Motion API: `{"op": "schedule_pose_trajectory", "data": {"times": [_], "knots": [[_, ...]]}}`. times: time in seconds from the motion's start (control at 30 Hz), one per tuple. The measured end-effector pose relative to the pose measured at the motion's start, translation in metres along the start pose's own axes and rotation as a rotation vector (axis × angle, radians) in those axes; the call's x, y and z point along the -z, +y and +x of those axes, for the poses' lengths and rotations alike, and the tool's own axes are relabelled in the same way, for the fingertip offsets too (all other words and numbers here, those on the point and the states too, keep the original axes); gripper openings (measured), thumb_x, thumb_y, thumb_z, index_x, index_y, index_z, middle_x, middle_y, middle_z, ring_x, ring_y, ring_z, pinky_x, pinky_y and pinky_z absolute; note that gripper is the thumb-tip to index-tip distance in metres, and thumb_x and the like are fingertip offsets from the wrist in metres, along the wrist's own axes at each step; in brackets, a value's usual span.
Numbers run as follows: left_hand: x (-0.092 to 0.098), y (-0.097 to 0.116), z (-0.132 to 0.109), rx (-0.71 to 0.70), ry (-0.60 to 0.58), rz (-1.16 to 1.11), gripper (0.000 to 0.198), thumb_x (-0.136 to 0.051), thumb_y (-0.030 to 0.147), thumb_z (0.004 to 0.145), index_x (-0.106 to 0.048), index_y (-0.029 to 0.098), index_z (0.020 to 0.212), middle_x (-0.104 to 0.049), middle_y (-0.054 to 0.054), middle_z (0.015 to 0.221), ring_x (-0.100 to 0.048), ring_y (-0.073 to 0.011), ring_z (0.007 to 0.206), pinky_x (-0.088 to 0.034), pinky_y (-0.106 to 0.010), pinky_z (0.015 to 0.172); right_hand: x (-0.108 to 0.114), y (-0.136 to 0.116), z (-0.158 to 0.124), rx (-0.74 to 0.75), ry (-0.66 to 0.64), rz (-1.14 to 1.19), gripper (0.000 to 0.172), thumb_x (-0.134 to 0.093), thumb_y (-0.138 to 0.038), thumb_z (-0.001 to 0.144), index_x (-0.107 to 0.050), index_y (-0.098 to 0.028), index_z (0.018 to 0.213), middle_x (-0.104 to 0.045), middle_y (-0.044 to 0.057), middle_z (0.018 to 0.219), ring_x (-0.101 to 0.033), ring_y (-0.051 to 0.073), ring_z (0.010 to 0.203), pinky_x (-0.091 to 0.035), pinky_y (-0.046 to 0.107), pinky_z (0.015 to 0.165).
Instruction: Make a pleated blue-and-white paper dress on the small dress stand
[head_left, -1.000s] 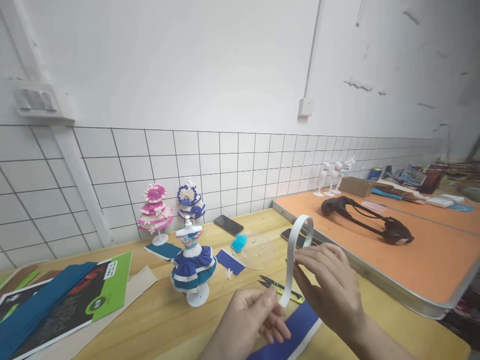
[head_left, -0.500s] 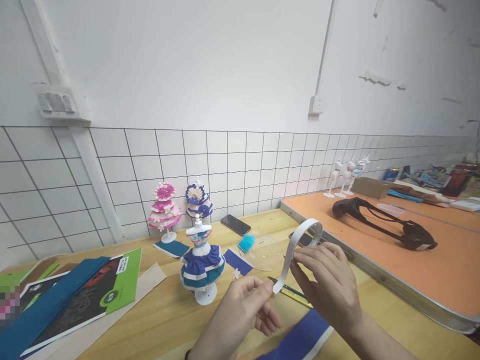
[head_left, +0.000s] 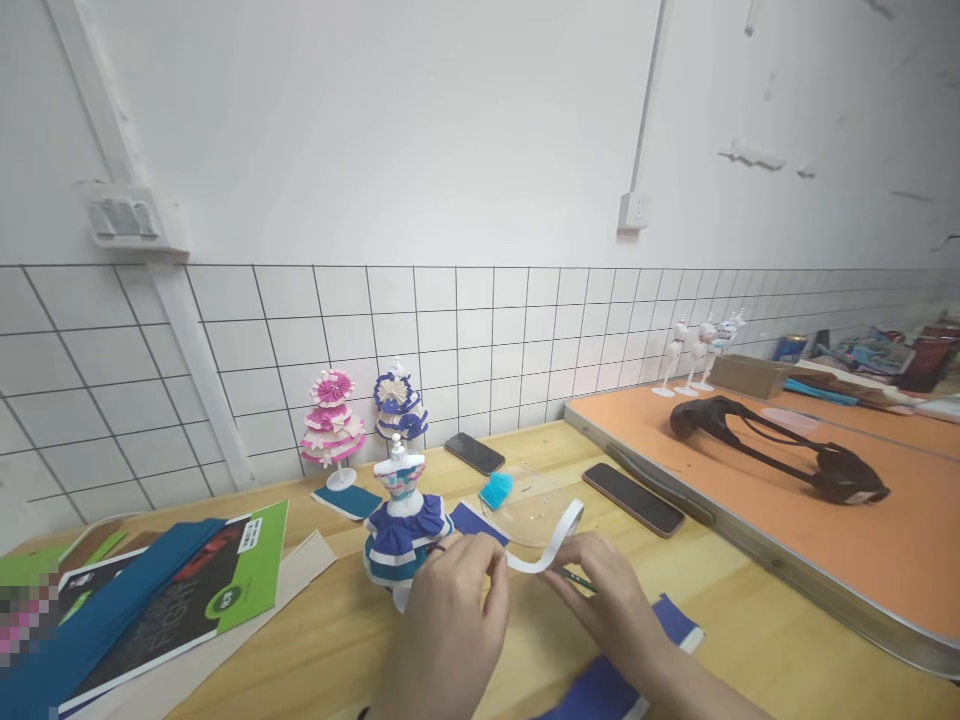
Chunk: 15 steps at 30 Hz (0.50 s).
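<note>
A white paper strip [head_left: 551,545] curves between my two hands, low over the wooden table [head_left: 750,640]. My left hand [head_left: 450,625] pinches its left end, right beside a small mannequin in a blue and white paper dress [head_left: 403,530]. My right hand [head_left: 611,600] pinches the strip's other part, over green-handled scissors [head_left: 577,578] that lie under its fingers. A blue sheet with a white edge [head_left: 637,670] lies under my right forearm.
Two finished paper dresses, pink [head_left: 332,425] and blue [head_left: 399,400], stand by the tiled wall. Two phones [head_left: 474,452] [head_left: 634,498], a clear disc [head_left: 534,495], and magazines [head_left: 150,610] lie around. An orange table [head_left: 825,530] with a black headset [head_left: 780,455] adjoins at right.
Both hands dropped from a raised position toward the table and moved left, to the dressed mannequin. The strip went from a tall arch to a low, flatter curve.
</note>
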<state>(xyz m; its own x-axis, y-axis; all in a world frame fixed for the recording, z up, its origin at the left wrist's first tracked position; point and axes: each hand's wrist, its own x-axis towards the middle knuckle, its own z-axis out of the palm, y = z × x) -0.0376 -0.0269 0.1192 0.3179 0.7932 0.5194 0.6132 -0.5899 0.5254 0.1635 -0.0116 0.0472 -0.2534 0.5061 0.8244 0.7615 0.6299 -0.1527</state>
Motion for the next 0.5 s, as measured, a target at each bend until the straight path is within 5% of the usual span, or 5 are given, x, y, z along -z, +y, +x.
{"op": "schedule_pose_trajectory", "data": {"times": [0.13,0.27,0.4,0.5], "knots": [[-0.009,-0.012,0.0,-0.193,-0.041,0.349,0.022,-0.041,0.004,0.081,-0.054,0.02,0.071,-0.06,-0.003,0.069,-0.057,-0.0203,0.068,-0.041,-0.03,0.061,-0.019,-0.011,-0.022,-0.157,-0.183,0.045,0.011,-0.057,-0.025,0.083,-0.052,-0.021,0.074,-0.065,0.001,0.068,-0.062,0.017,0.062,-0.047,0.027,0.055],[-0.015,-0.022,0.0,-0.315,-0.093,0.47,0.023,-0.042,0.0,0.08,-0.055,0.017,0.072,-0.06,-0.004,0.07,-0.058,-0.0214,0.07,-0.045,-0.033,0.062,-0.013,-0.027,-0.024,-0.305,-0.428,0.138,0.019,-0.057,-0.026,0.082,-0.052,-0.02,0.064,-0.063,-0.002,0.059,-0.059,0.015,0.054,-0.044,0.023,0.051],[-0.013,-0.027,0.001,-0.442,-0.034,0.382,0.023,-0.04,0.003,0.085,-0.057,0.017,0.076,-0.06,-0.005,0.072,-0.057,-0.0208,0.072,-0.046,-0.033,0.063,0.002,-0.031,-0.008,-0.329,-0.272,0.221,0.025,-0.05,-0.031,0.088,-0.049,-0.02,0.066,-0.056,-0.002,0.056,-0.052,0.013,0.051,-0.042,0.023,0.051],[-0.011,-0.028,0.003,-0.521,0.055,0.303,0.026,-0.037,0.005,0.088,-0.059,0.017,0.082,-0.061,-0.005,0.07,-0.058,-0.0193,0.072,-0.046,-0.031,0.064,0.009,-0.025,0.014,-0.278,-0.184,0.289,0.011,-0.053,-0.031,0.087,-0.054,-0.02,0.085,-0.061,0.004,0.078,-0.058,0.017,0.073,-0.048,0.029,0.067]]}}
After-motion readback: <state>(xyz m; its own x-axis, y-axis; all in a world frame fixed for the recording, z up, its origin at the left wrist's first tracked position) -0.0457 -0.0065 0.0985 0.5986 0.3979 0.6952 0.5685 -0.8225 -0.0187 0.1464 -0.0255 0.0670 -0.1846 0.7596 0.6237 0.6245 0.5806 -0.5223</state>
